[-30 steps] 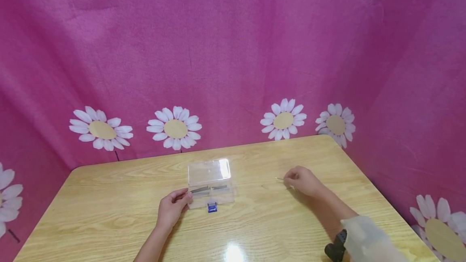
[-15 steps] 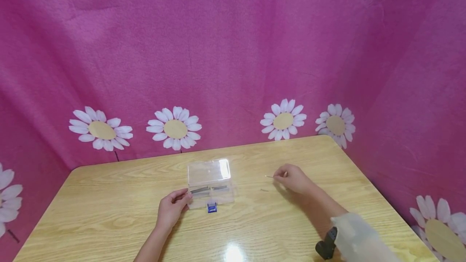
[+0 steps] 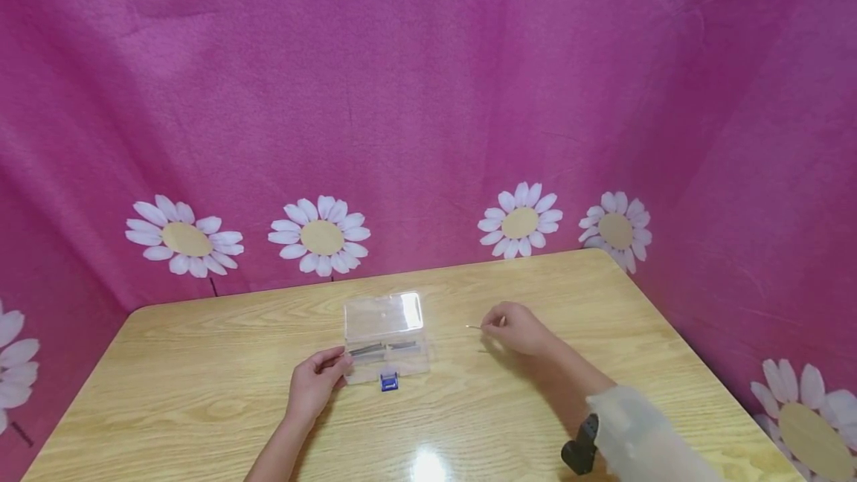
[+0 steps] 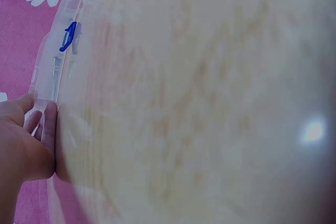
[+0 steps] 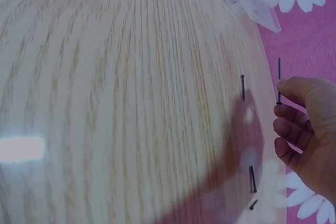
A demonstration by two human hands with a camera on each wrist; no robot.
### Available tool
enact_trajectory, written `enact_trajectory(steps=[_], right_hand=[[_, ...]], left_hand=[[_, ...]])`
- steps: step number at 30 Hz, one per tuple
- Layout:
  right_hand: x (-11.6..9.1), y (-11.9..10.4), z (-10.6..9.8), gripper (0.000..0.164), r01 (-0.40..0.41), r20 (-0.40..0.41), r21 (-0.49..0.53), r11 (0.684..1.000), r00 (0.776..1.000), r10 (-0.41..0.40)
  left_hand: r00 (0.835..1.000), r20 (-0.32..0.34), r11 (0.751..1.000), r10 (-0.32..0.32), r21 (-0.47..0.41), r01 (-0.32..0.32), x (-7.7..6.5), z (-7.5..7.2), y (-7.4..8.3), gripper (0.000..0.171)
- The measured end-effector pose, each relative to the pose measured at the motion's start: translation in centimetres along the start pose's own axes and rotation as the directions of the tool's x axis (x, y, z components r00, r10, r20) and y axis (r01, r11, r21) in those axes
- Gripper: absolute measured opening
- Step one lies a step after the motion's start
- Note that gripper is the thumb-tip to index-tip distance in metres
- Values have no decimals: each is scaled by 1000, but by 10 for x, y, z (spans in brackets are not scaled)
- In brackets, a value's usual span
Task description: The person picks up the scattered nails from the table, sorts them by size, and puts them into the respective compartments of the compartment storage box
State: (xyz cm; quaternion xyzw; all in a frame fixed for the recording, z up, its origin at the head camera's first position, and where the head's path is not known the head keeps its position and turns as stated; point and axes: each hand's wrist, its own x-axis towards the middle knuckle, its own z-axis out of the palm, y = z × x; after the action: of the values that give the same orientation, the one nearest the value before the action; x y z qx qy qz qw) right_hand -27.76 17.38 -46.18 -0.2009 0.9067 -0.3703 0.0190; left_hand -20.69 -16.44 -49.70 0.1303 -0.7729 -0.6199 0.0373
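A clear plastic box (image 3: 410,361) with its lid (image 3: 375,316) raised stands mid-table. Dark slender pieces (image 3: 367,349) lie in its compartments, and a blue latch (image 3: 389,381) is on its front. My left hand (image 3: 315,385) holds the box by its left end, thumb and fingers at the wall. To the right of the box, my right hand (image 3: 517,329) pinches a nail (image 5: 279,69) between thumb and forefinger, above the table. In the right wrist view the nail's point is up and its head shows below the thumb.
On the wooden table (image 3: 201,393) lie a loose nail (image 5: 242,86), another dark nail (image 5: 252,179) and a short dark piece (image 5: 253,204), all near the right hand. A pink curtain (image 3: 428,95) with daisies hangs behind the table's far edge.
My right hand has moved left toward the box with the nail pinched in it. The left hand and the box have stayed in place.
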Motion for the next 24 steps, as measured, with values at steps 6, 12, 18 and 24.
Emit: enact_trajectory(steps=[6,12,18,24], right_hand=[[4,-11,5,7,14,19,-26,1000,1000,-13],[10,-23,10,7,-1,33,-29,1000,999,2],[15,-35,15,7,-42,57,-5,999,997,42],[21,-42,20,7,6,65,-48,999,998,-3]], left_hand=[[1000,-1,1000,-9,10,9,0,0,0,36],[1000,4,1000,-12,-6,12,1,0,1,36],[1000,2,1000,-3,-14,3,1,-1,0,35],[1000,8,1000,-3,-13,3,0,-1,0,35]])
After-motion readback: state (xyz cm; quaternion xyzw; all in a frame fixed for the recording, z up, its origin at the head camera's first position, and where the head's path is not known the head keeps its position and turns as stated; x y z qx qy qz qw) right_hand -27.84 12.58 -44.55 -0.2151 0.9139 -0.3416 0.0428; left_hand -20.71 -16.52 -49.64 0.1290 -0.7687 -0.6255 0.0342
